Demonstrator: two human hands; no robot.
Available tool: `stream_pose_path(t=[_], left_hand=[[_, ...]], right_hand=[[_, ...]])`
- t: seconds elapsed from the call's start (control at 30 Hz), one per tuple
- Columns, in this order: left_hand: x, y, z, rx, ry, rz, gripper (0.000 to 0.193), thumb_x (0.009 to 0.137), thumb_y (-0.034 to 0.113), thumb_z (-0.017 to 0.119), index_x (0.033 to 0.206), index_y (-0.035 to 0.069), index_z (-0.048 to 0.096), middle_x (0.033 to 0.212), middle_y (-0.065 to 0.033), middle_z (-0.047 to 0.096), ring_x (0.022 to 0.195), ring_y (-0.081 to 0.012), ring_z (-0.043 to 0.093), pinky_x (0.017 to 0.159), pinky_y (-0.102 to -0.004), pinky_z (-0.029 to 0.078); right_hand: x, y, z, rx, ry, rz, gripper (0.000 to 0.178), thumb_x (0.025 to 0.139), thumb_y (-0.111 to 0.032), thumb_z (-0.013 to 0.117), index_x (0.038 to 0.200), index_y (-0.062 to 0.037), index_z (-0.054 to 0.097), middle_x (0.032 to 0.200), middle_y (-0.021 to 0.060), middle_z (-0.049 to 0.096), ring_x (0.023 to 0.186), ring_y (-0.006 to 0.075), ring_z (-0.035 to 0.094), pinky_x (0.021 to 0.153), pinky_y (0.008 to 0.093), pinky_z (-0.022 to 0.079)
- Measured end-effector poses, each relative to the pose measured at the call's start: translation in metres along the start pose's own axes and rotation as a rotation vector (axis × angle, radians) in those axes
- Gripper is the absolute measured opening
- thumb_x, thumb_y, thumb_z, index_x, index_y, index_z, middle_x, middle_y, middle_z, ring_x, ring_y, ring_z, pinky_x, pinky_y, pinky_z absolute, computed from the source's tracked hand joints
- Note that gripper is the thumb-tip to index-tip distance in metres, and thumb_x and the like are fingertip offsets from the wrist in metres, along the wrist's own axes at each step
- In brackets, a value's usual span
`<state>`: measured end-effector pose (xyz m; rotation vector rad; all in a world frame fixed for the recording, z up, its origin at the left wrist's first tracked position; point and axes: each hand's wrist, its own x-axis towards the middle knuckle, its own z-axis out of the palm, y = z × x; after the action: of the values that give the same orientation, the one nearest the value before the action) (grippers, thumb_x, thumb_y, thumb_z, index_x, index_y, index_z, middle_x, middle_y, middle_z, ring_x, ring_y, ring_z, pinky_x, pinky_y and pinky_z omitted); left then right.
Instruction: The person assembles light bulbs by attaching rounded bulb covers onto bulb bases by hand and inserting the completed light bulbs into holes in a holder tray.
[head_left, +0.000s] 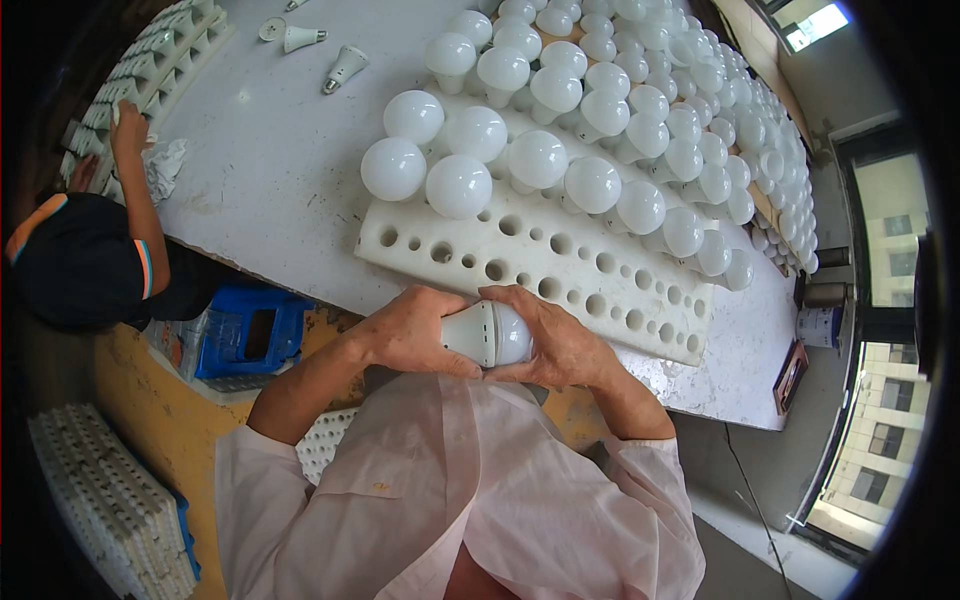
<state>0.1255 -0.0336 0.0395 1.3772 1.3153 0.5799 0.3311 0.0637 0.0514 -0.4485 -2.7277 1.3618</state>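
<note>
Beside the pale table, both hands clasp a bulb, long axis sideways, dome pointing right.

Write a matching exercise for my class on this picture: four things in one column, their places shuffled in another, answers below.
1. Closest bulb
2. Large window
3. Stack of white trays
4. Table

A. At the picture's right side
B. Under the foam board with holes
C. Between the left hand and right hand
D. At the lower left

Pairs: 1-C; 2-A; 3-D; 4-B
</note>
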Motion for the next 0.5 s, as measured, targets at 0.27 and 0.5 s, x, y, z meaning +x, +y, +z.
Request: stream_pose_path(t=[0.27,0.5], left_hand=[[0.007,-0.018,-0.001,-0.026,-0.027,-0.004,0.061,0.057,0.035,0.086,0.098,-0.004,0.064,0.088,-0.0132,0.067,0.082,-0.0161,0.063,0.074,-0.0296,0.049],[0.010,-0.015,0.005,-0.006,-0.032,0.150,0.065,0.058,0.041,0.084,0.098,-0.006,0.064,0.089,-0.0165,0.067,0.085,-0.0197,0.065,0.076,-0.0311,0.051]], right_hand=[[0.009,0.008,0.015,0.028,0.005,-0.009,0.079,0.065,-0.025,0.081,0.127,-0.0030,0.038,0.114,0.0164,0.050,0.099,0.0356,0.056,0.084,0.0418,0.047],[0.012,-0.001,0.038,-0.061,0.464,-0.416,0.057,0.056,-0.010,0.079,0.108,-0.0037,0.056,0.110,0.0123,0.054,0.093,0.0307,0.056,0.079,0.0387,0.048]])
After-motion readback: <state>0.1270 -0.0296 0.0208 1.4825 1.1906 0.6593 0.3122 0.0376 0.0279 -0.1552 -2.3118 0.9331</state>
